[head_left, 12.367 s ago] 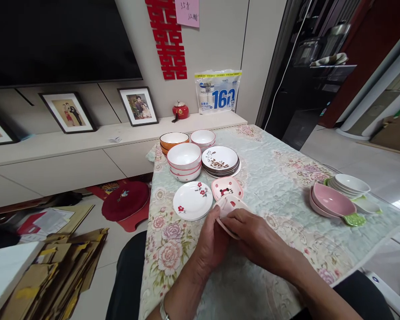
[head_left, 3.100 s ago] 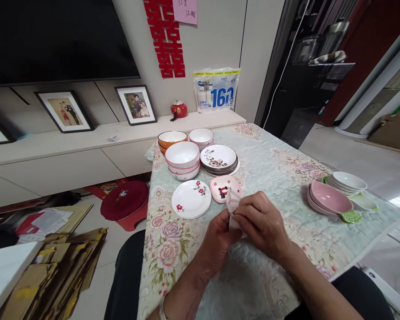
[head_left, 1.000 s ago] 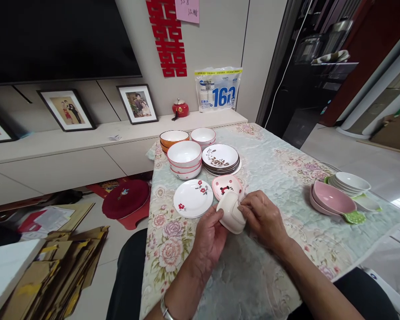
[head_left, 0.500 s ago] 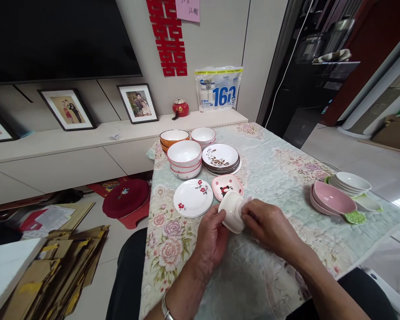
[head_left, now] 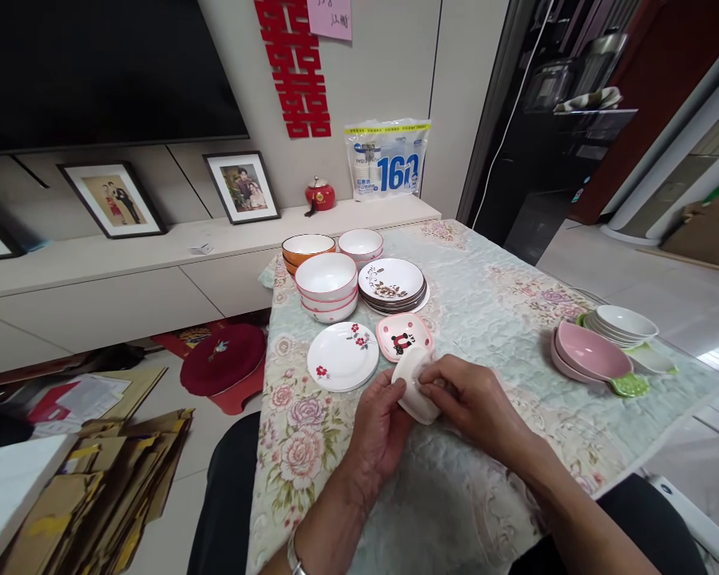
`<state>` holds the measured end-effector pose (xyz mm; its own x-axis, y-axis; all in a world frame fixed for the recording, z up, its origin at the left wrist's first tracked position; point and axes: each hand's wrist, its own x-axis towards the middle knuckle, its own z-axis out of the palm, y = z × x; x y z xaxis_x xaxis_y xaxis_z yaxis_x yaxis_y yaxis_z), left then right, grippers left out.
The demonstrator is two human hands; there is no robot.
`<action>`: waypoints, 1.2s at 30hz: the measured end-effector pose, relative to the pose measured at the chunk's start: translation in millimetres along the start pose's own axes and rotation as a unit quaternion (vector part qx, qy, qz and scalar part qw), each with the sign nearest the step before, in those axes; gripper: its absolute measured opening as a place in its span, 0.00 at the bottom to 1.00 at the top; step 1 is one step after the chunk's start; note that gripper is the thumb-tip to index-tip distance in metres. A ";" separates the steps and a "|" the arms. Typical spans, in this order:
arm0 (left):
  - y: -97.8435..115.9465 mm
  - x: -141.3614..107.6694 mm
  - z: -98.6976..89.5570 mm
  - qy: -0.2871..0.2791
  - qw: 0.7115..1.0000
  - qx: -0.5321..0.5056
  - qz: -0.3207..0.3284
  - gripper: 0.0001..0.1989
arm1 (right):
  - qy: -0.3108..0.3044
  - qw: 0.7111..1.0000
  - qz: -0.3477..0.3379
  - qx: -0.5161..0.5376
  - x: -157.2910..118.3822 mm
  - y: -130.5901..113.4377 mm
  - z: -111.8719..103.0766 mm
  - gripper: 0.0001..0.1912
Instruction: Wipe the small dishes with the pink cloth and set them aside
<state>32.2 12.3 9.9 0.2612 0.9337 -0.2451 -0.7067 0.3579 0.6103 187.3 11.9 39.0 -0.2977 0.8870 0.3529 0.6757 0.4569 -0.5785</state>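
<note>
My left hand [head_left: 382, 411] grips the left edge of a small white dish [head_left: 415, 391], its thumb on the underside, which faces up. The fingers of my right hand [head_left: 464, 395] are pinched together against the dish's right side; whatever they hold, if anything, is hidden. Just beyond lies a pink-rimmed square dish [head_left: 403, 336] with a cartoon figure. To its left rests a small stack of white plates [head_left: 343, 356] with red flowers. Behind them stand stacked pink-rimmed bowls [head_left: 327, 287] and brown-patterned plates [head_left: 391, 281].
Orange bowls [head_left: 308, 247] and another bowl stack [head_left: 360, 244] stand at the back. Pink bowls [head_left: 593, 351] and small white bowls [head_left: 626, 322] sit at the right of the cloth-covered table [head_left: 299, 503]. A red stool [head_left: 223, 359] and flattened cardboard are on the left.
My right hand's fingers have moved from the dish's right edge onto its underside. The dish is tilted a little differently. The whole view has shifted slightly.
</note>
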 end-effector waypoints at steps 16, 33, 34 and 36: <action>-1.7 -0.4 2.4 -0.019 0.998 0.054 0.033 0.12 | 0.163 0.985 -0.033 -0.040 6.7 18.2 2.4 0.06; 0.0 -2.5 4.6 -0.055 0.996 0.057 0.031 0.12 | 0.161 0.982 -0.081 -0.049 7.7 6.6 3.5 0.08; 0.3 -2.5 4.4 -0.057 0.997 0.051 0.031 0.11 | 0.160 0.982 -0.093 -0.050 7.0 2.4 5.0 0.08; 0.8 -2.5 4.3 -0.067 0.997 0.040 0.030 0.11 | 0.145 0.981 -0.115 -0.053 5.5 -7.5 7.6 0.08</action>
<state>33.8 10.3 14.2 0.3087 0.9451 -0.1070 -0.6705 0.2960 0.6804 175.5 13.8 39.7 -0.2573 0.6980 0.6683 0.6844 0.6198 -0.3839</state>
